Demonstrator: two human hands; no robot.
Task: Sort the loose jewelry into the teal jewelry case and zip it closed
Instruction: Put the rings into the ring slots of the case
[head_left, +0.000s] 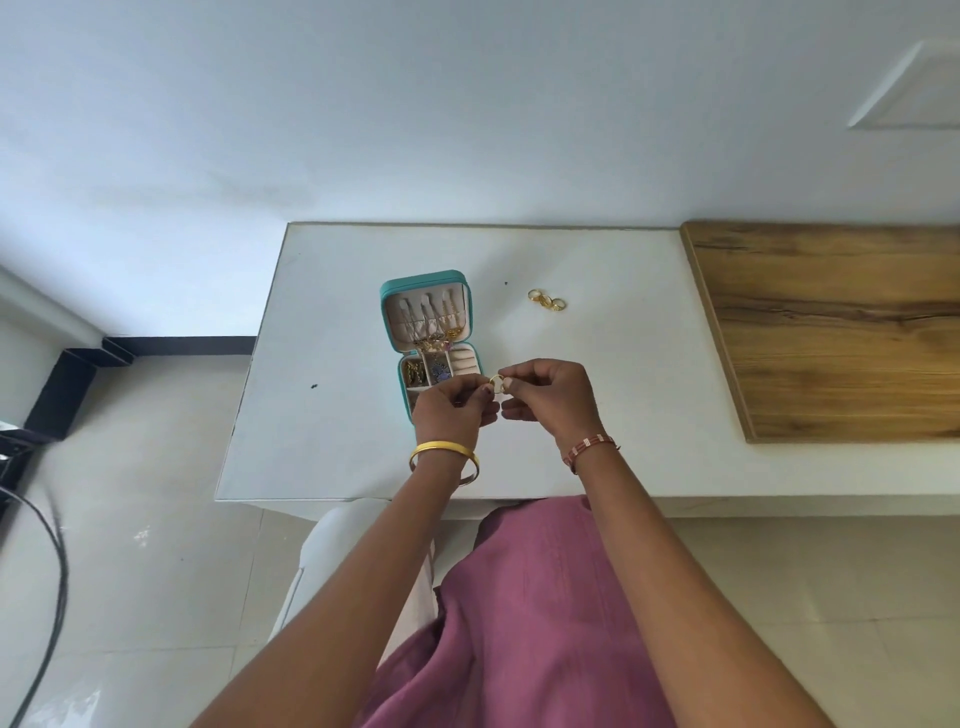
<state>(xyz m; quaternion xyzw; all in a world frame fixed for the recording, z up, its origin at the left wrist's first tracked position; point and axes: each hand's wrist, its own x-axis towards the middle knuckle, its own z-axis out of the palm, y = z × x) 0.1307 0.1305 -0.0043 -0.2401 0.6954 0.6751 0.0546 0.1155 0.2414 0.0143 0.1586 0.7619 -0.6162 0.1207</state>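
gold ring (496, 383) pinched between left hand (453, 408) and right hand (549, 393) fingers, partly hidden | teal jewelry case (427, 332) open on tabletop (597, 374), near corner covered by left hand | loose rings (546, 301) lying apart, detail indistinct

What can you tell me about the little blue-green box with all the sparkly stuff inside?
The teal jewelry case is small and square with rounded corners, lying open on the white table. Its lid is folded back away from the person, and chains hang down its pale lining. The near half is divided into small compartments holding gold and dark pieces, plus a padded ridged section. The left hand hovers over its near edge, hiding that part. Together with the right hand it pinches a gold ring just beside the case.
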